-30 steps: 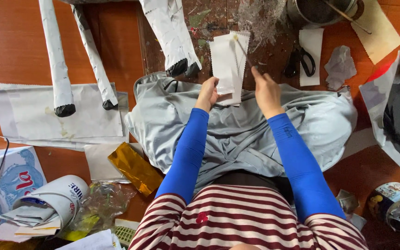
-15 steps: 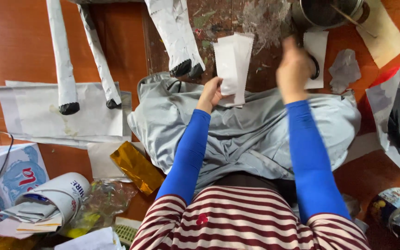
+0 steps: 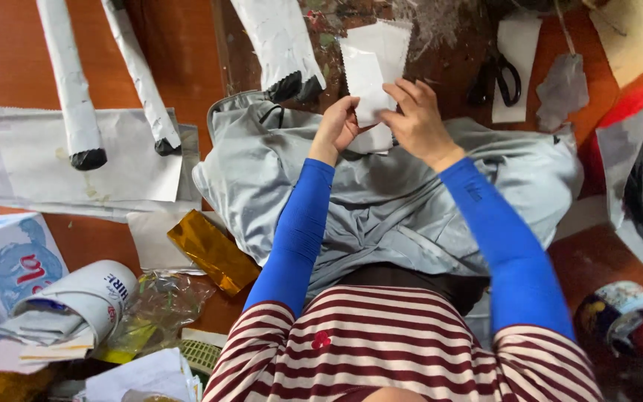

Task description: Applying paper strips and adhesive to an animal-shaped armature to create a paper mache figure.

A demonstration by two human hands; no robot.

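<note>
Above the grey cloth (image 3: 381,201), the left hand (image 3: 336,128) and right hand (image 3: 414,119) both pinch a white paper piece (image 3: 368,74) by its lower edge. Black scissors (image 3: 496,78) lie near on the right, and a white paper roll (image 3: 280,45) sits just left.

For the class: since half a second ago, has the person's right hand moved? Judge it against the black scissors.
Yes. The right hand has come back from beside the scissors, toward the left hand, and now grips the white paper piece.

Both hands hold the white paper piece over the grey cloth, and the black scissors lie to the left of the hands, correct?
Not quite. In the head view the black scissors lie right of the hands; left hand and right hand do hold the white paper piece over the grey cloth.
</note>
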